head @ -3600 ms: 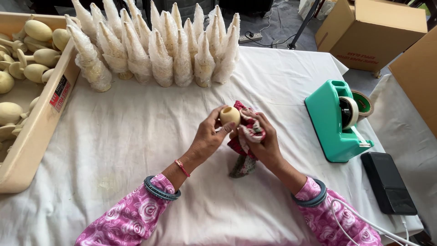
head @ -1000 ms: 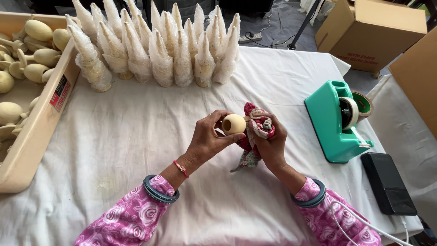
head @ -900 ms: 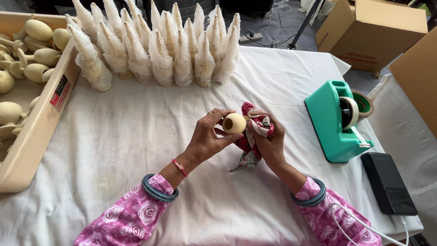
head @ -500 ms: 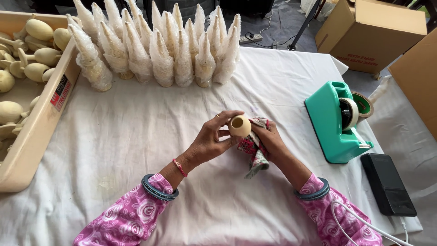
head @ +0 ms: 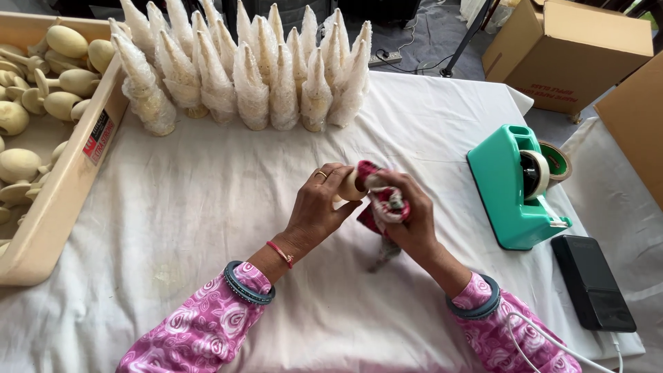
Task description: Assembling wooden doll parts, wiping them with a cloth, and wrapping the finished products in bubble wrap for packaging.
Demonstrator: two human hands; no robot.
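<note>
Left hand (head: 319,207) closed around pale wooden piece (head: 350,186) at table's centre, its long axis running nine to three, with right hand (head: 404,214) at three o'clock, touching, clenched on red patterned cloth (head: 380,207) against the nearer end.

Brown cardboard box (head: 566,52) upper right, another box edge (head: 639,124) far right, red-white label (head: 99,131) on beige tray (head: 65,200)

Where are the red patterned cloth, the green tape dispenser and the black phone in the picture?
red patterned cloth (head: 382,200), head view, on the bunched part in the right hand.
green tape dispenser (head: 507,190), head view, on its flat green side.
black phone (head: 592,281), head view, on its dark face.
</note>
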